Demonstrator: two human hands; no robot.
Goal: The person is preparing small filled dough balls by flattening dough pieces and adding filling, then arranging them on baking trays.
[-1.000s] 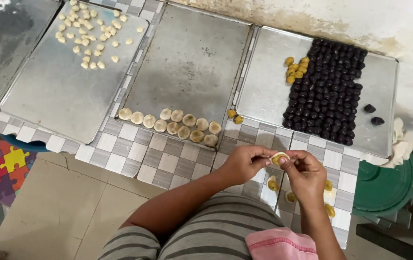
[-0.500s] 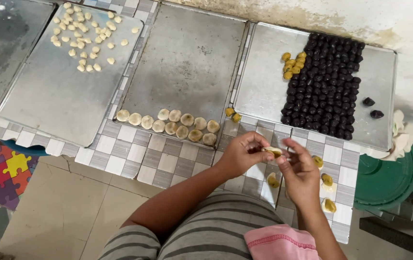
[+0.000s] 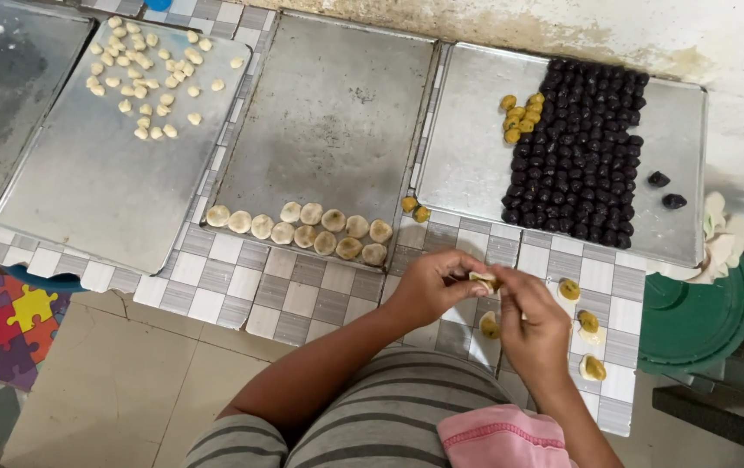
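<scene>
Tiled counter point(image 3: 302, 299) edge: both hands pinch dough piece point(image 3: 483, 279), trays beyond.

Small pale dough piece point(image 3: 483, 279), pinched between both hands.

trays point(image 3: 328, 113) beyond left hand point(image 3: 428, 286): dull grey metal, scuffed | surface point(image 3: 302, 299) under hands: glazed checked tile, smooth | dough piece point(image 3: 483, 279) in left hand: soft, matt, pale | dark balls point(image 3: 580, 147) beyond right hand point(image 3: 532, 334): slightly glossy | lid point(image 3: 692, 316) right of right hand: green plastic
</scene>
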